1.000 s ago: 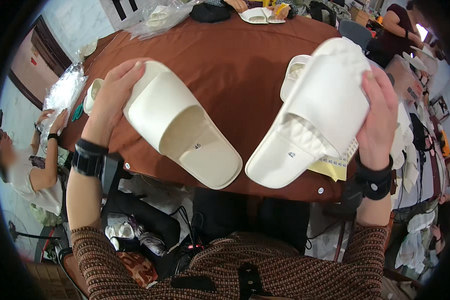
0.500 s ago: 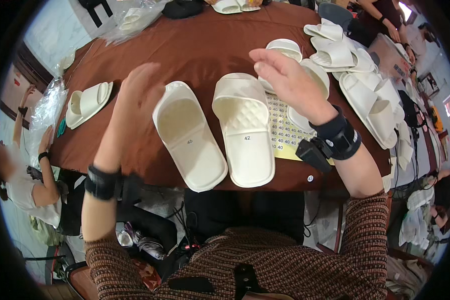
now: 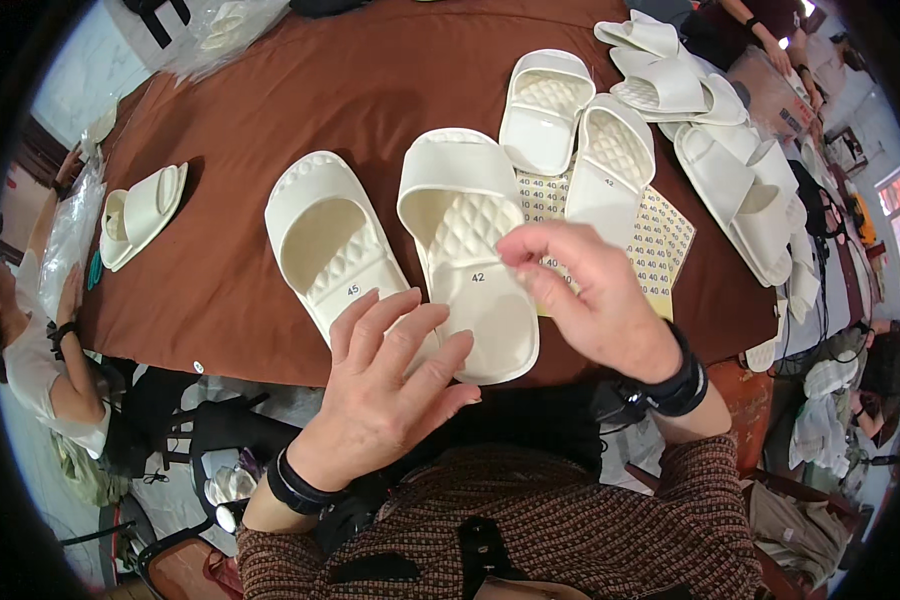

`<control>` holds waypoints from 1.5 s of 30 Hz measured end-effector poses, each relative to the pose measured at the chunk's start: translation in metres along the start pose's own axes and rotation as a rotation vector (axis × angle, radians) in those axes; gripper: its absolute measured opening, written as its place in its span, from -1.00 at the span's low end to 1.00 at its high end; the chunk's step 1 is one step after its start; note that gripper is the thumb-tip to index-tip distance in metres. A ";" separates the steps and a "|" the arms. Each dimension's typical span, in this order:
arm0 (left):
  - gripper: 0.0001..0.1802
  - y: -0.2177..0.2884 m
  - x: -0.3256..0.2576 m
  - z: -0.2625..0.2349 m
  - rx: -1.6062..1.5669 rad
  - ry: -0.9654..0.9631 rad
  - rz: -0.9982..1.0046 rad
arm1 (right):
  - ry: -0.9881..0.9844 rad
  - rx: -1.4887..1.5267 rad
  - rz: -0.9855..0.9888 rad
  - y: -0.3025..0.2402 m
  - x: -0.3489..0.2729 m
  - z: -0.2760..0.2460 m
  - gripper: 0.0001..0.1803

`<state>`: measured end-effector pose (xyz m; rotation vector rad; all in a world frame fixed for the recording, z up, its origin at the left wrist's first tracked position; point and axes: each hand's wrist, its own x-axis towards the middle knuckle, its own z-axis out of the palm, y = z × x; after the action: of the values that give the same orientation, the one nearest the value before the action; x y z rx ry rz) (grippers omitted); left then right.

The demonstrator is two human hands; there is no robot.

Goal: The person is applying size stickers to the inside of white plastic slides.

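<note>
Two white slippers lay side by side on the brown desk (image 3: 270, 120) — the left slipper (image 3: 335, 245) and the right slipper (image 3: 467, 245). The left hand (image 3: 390, 385) was spread wide over the left slipper's heel (holding nothing). The right hand (image 3: 590, 295) hovered above the right slipper, fingertips pinched narrow, beside a sticker sheet (image 3: 660, 240).

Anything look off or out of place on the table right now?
One cream slipper lies alone near the table's left edge, far from the rest. The two slippers in front of the hands carry different size stickers, so they look mismatched. Nothing appears damaged or spilled.
</note>
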<state>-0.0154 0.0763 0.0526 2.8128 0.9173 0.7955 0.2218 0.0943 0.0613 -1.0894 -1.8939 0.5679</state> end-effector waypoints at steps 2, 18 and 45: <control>-0.42 -0.001 0.003 0.005 -0.035 -0.024 0.001 | -0.025 -0.031 0.014 0.001 -0.009 0.006 -0.78; -0.41 -0.006 0.010 0.018 -0.135 -0.103 -0.097 | -0.058 -0.317 -0.094 0.010 -0.006 0.032 -0.61; -0.40 -0.008 0.006 0.021 -0.201 -0.091 -0.123 | -0.160 -0.167 0.029 0.008 0.012 0.034 -0.61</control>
<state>-0.0053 0.0876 0.0358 2.5695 0.9296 0.6952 0.1939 0.1099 0.0428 -1.2105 -2.0978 0.5345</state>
